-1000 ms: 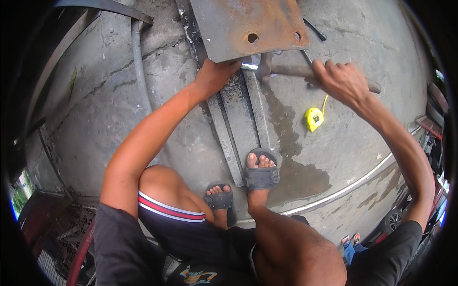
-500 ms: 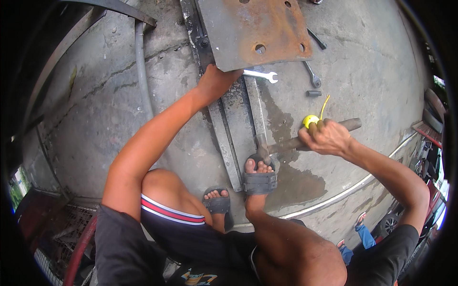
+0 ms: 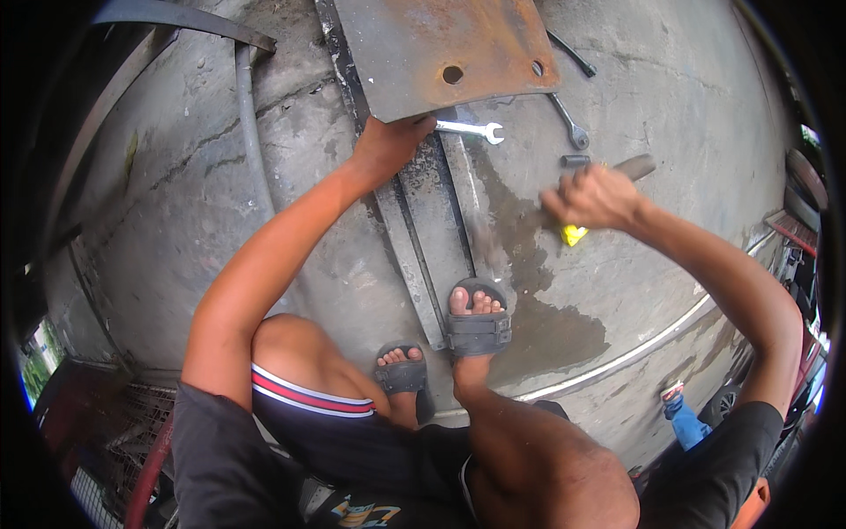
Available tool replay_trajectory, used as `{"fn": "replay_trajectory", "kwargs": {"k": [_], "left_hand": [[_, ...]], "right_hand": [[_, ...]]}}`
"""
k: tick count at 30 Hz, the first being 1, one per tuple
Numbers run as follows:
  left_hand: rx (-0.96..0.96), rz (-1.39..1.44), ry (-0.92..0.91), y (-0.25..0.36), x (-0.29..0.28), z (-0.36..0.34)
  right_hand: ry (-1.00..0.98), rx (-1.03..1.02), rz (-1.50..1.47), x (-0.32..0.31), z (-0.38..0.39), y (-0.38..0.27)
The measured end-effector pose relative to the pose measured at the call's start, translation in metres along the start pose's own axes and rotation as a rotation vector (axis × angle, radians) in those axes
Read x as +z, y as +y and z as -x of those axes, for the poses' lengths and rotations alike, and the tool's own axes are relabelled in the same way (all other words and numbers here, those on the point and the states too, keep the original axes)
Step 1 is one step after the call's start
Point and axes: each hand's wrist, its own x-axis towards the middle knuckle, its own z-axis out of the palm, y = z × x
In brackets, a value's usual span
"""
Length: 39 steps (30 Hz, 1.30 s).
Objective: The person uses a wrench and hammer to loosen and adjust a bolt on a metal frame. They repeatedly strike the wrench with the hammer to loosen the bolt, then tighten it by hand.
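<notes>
A rusty steel plate (image 3: 441, 40) with holes lies across a long steel beam (image 3: 405, 220). My left hand (image 3: 390, 145) is closed on a silver open-ended wrench (image 3: 467, 130) at the plate's lower corner, its fingertips partly hidden. To the right, my right hand (image 3: 589, 194) grips a hammer's thick handle (image 3: 636, 167); the head is a blur above my sandalled foot (image 3: 476, 317). Beneath that hand, a yellow tape measure (image 3: 573, 235) shows partly. A ratchet (image 3: 571, 123) and a dark socket (image 3: 575, 161) lie on the concrete.
A dark bar tool (image 3: 573, 55) lies right of the plate. Curved steel pieces (image 3: 185, 18) and a grey pipe (image 3: 251, 132) are at upper left. Another person's jeaned leg (image 3: 683, 423) shows at lower right, near tyres (image 3: 806, 185) and red metal (image 3: 789, 231).
My right hand swung the hammer down and right from the wrench toward my foot, then rose slightly. The silver wrench's open end came into view. The other person's foot has moved.
</notes>
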Motion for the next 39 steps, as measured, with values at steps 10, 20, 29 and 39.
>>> {"fn": "replay_trajectory", "kwargs": {"k": [10, 20, 29, 39], "left_hand": [[0.044, -0.097, 0.048, -0.008, 0.0, 0.002], [0.184, -0.221, 0.086, -0.005, -0.009, 0.004], [0.143, -0.167, 0.13, -0.007, -0.009, 0.0], [0.195, -0.249, 0.104, -0.014, -0.007, -0.001]], "right_hand": [[0.187, -0.452, 0.024, -0.031, 0.007, -0.031], [-0.001, -0.379, -0.004, -0.023, 0.045, -0.062], [0.041, 0.091, -0.09, 0.005, 0.052, -0.032], [0.166, 0.478, -0.018, -0.042, 0.012, 0.053]]}}
